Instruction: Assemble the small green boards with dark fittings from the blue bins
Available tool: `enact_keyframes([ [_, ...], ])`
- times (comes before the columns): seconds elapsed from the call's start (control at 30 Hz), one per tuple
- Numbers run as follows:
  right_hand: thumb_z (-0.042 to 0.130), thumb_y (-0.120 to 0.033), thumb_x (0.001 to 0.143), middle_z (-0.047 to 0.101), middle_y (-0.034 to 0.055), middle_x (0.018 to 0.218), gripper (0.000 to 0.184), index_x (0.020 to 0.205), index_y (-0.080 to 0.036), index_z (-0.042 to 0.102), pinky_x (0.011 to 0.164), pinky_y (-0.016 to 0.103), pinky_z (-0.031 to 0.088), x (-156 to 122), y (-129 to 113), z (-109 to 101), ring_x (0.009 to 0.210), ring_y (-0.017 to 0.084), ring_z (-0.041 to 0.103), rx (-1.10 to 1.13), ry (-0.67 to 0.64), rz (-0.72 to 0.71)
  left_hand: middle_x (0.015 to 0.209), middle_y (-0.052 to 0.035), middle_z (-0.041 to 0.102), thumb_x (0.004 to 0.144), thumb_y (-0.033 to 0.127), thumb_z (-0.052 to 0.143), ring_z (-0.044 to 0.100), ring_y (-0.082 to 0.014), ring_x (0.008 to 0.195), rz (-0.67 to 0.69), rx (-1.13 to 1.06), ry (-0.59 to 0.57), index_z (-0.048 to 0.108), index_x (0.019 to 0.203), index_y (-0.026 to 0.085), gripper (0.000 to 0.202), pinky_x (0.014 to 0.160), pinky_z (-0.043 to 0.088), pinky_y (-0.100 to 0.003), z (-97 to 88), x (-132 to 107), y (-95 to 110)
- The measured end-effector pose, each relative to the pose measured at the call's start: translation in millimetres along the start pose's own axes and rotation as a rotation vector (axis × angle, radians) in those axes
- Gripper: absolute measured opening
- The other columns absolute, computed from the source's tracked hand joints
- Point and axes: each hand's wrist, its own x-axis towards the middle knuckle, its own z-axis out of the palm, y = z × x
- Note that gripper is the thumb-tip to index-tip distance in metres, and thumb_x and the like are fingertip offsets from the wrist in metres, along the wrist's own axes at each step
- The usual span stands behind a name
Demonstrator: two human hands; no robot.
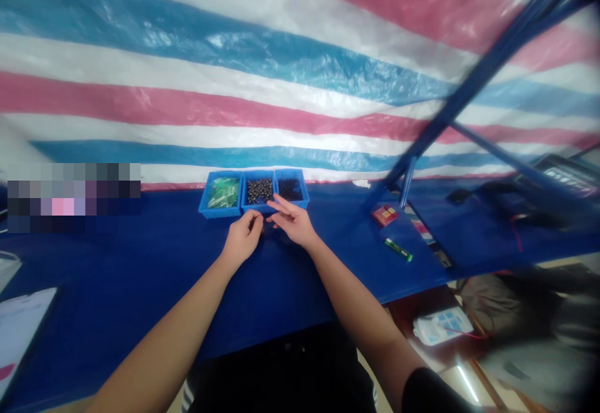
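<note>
My left hand (242, 236) is closed in a pinch just in front of the blue bins; whatever is between its thumb and fingertips is too small to make out. Close beside it, my right hand (294, 223) has its fingers stretched out and apart, pointing left, and nothing plainly shows in it. Its upper fingers overlap the front rim of the middle blue bin (250, 207), which holds many small dark, shiny metallic parts (259, 190). In the left blue bin (219, 213) lie green and clear plastic pieces (224, 192). Small black parts (289, 189) fill the right bin.
A red box (384, 215) and a green tube-like packet (398, 249) lie on the blue table (140, 263) to the right. Blue metal posts (435, 113) slant up there. A striped plastic sheet (210, 100) hangs behind. White papers (25, 319) are at left.
</note>
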Motion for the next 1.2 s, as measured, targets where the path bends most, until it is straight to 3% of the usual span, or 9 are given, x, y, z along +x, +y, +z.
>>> enact_keyframes([
  [0.07, 0.063, -0.040, 0.081, 0.073, 0.0078, 0.103, 0.038, 0.113, -0.021, 0.067, 0.069, 0.030, 0.058, 1.2, 1.6, -4.9, 0.075, 0.016, 0.069, -0.081, 0.070, 0.006, 0.066, 0.0021, 0.063, 0.093, 0.042, 0.041, 0.057, -0.0126, 0.059, 0.001, 0.052, 0.026, 0.057, 0.086, 0.020, 0.028, 0.063, 0.044, -0.023, 0.8, 0.3, -0.6],
  [0.13, 0.060, -0.039, 0.083, 0.074, 0.0061, 0.086, 0.030, 0.101, -0.018, 0.071, 0.065, 0.028, 0.056, 2.7, 4.9, -10.7, 0.067, 0.015, 0.067, -0.167, 0.174, 0.015, 0.065, 0.0018, 0.062, 0.091, 0.042, 0.044, 0.057, -0.0132, 0.058, 0.002, 0.160, 0.050, 0.060, 0.087, 0.021, 0.028, 0.061, 0.042, -0.023, 1.5, 1.0, -2.3],
  [0.3, 0.056, -0.036, 0.083, 0.069, 0.0013, 0.071, 0.026, 0.097, -0.019, 0.071, 0.066, 0.026, 0.053, 2.8, 9.6, -17.2, 0.064, 0.014, 0.064, -0.369, 0.241, 0.010, 0.071, -0.0037, 0.067, 0.085, 0.041, 0.051, 0.061, -0.0197, 0.062, -0.077, 0.509, 0.142, 0.067, 0.089, 0.023, 0.024, 0.057, 0.039, -0.028, -0.9, 4.6, -10.2],
  [0.5, 0.054, -0.034, 0.085, 0.068, -0.0002, 0.070, 0.024, 0.095, -0.021, 0.071, 0.068, 0.026, 0.052, -1.3, 6.7, -11.6, 0.063, 0.013, 0.063, -0.424, 0.167, -0.028, 0.085, -0.0108, 0.072, 0.083, 0.044, 0.054, 0.065, -0.0260, 0.069, -0.139, 0.663, 0.133, 0.068, 0.098, 0.022, 0.031, 0.059, 0.043, -0.032, -5.7, 6.3, -13.3],
  [0.67, 0.053, -0.034, 0.086, 0.068, 0.0002, 0.070, 0.025, 0.097, -0.021, 0.071, 0.067, 0.026, 0.053, -1.7, 9.8, -10.5, 0.063, 0.014, 0.064, -0.444, 0.135, -0.028, 0.084, -0.0088, 0.070, 0.087, 0.039, 0.049, 0.064, -0.0228, 0.070, -0.072, 0.695, 0.092, 0.069, 0.095, 0.022, 0.027, 0.058, 0.042, -0.029, -5.8, 5.5, -12.4],
  [0.87, 0.055, -0.031, 0.085, 0.072, 0.0012, 0.080, 0.023, 0.099, -0.023, 0.071, 0.075, 0.029, 0.055, -2.5, 16.5, -8.2, 0.071, 0.015, 0.067, -0.465, 0.074, -0.036, 0.086, -0.0078, 0.068, 0.091, 0.036, 0.045, 0.063, -0.0211, 0.078, 0.105, 0.612, 0.030, 0.066, 0.094, 0.021, 0.026, 0.065, 0.043, -0.027, -1.8, 3.9, -9.5],
  [1.0, 0.056, -0.029, 0.085, 0.073, 0.0017, 0.082, 0.022, 0.098, -0.023, 0.071, 0.077, 0.030, 0.055, -3.1, 17.0, -7.6, 0.073, 0.016, 0.068, -0.456, 0.072, -0.045, 0.090, -0.0098, 0.067, 0.089, 0.037, 0.047, 0.063, -0.0235, 0.079, 0.007, 0.686, 0.103, 0.062, 0.107, 0.019, 0.029, 0.063, 0.043, -0.029, 0.9, 1.6, -6.7],
  [1.2, 0.056, -0.028, 0.085, 0.073, 0.0013, 0.082, 0.020, 0.098, -0.023, 0.071, 0.079, 0.030, 0.055, -4.2, 13.8, -7.2, 0.075, 0.016, 0.069, -0.477, 0.049, -0.045, 0.090, -0.0092, 0.065, 0.090, 0.040, 0.044, 0.063, -0.0235, 0.078, -0.028, 0.739, 0.066, 0.065, 0.089, 0.021, 0.028, 0.058, 0.040, -0.029, -1.3, 2.7, -8.5],
])
